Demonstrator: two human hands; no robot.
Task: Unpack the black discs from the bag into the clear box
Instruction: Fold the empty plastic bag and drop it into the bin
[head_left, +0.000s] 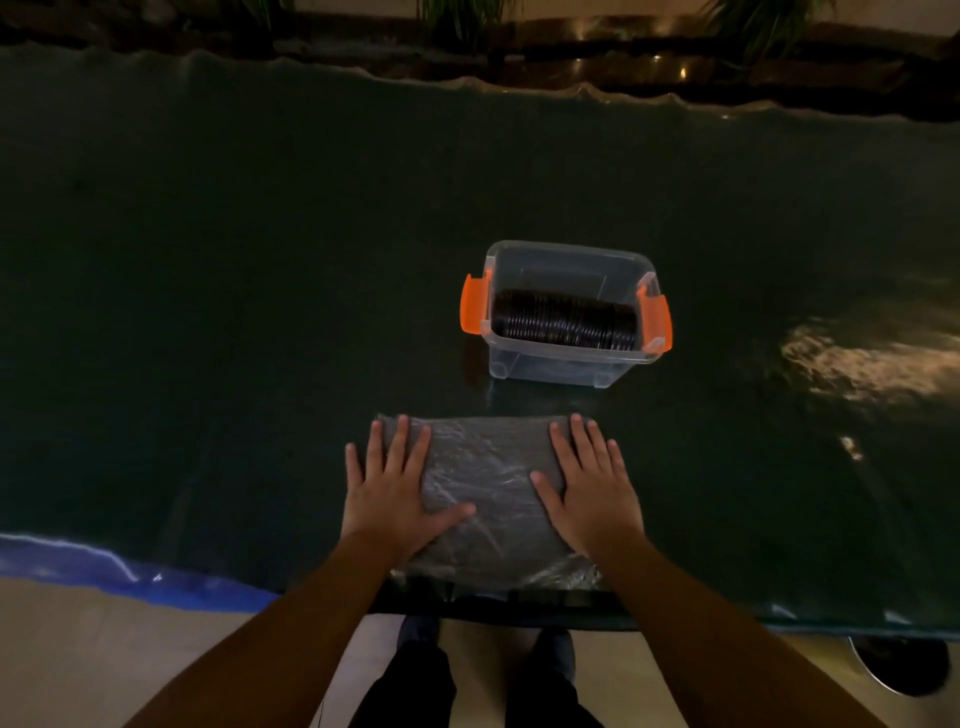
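A flat, crinkled clear plastic bag (488, 478) lies on the dark green table cover near the front edge. My left hand (395, 483) rests palm down on the bag's left side, fingers spread. My right hand (592, 486) presses flat on its right side, fingers spread too. Neither hand grips anything. Beyond the bag stands the clear box (566, 364) with orange latches, lid off. Inside it a row of several black discs (566, 325) stands on edge, side by side.
The dark green cover (260, 312) spans the whole table, with a blue strip (171, 582) at the front left edge. Plants (457, 21) and a dark ledge run along the far side. A round dark object (898, 665) sits on the floor at right.
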